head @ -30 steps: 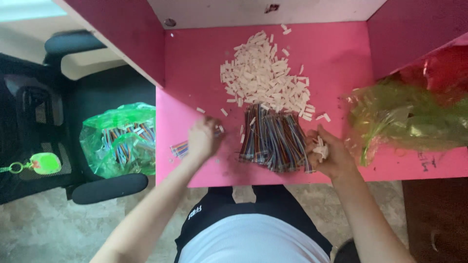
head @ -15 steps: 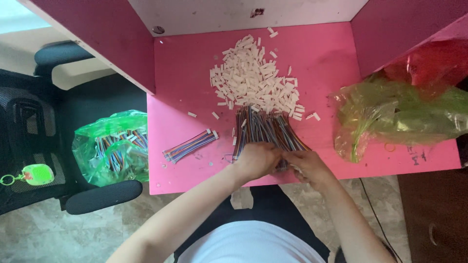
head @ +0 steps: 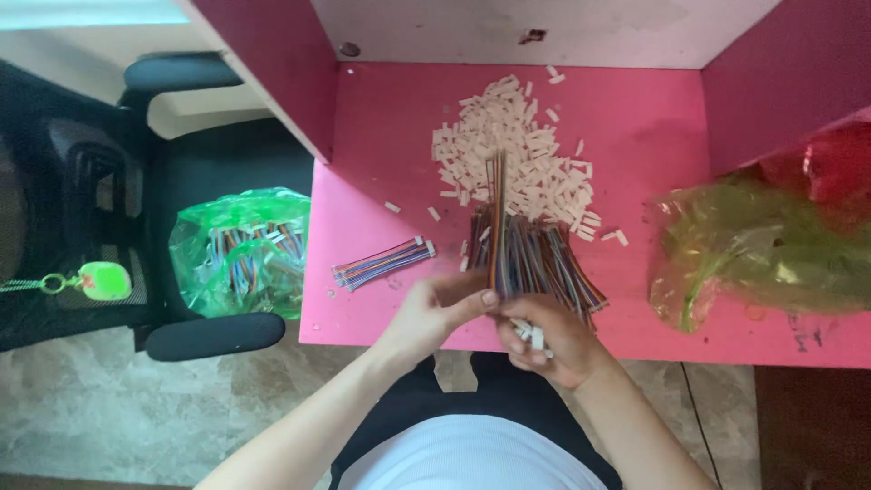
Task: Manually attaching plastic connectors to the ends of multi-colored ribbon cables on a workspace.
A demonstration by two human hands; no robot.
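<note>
My left hand [head: 435, 308] and my right hand [head: 549, 338] meet at the near edge of the pink table [head: 381, 118]. Between them stands a multicoloured ribbon cable [head: 497, 213], pinched by my left fingertips and pointing away from me. My right hand also cups a few small white connectors [head: 531, 334]. Just beyond lies a fanned bundle of coloured cables [head: 544, 254]. Behind that spreads a heap of white plastic connector housings [head: 513, 150]. One finished cable with white ends [head: 383, 263] lies alone to the left.
A green plastic bag of coloured cables [head: 240, 252] rests on a black office chair [head: 195, 181] at the left. A crumpled green bag [head: 762, 249] and a red one [head: 830, 168] lie at the table's right. Dark pink side panels wall in the table.
My left hand came back from the left, leaving one cable lying on the table. Both hands now meet and lift a single ribbon cable out of the bundle.
</note>
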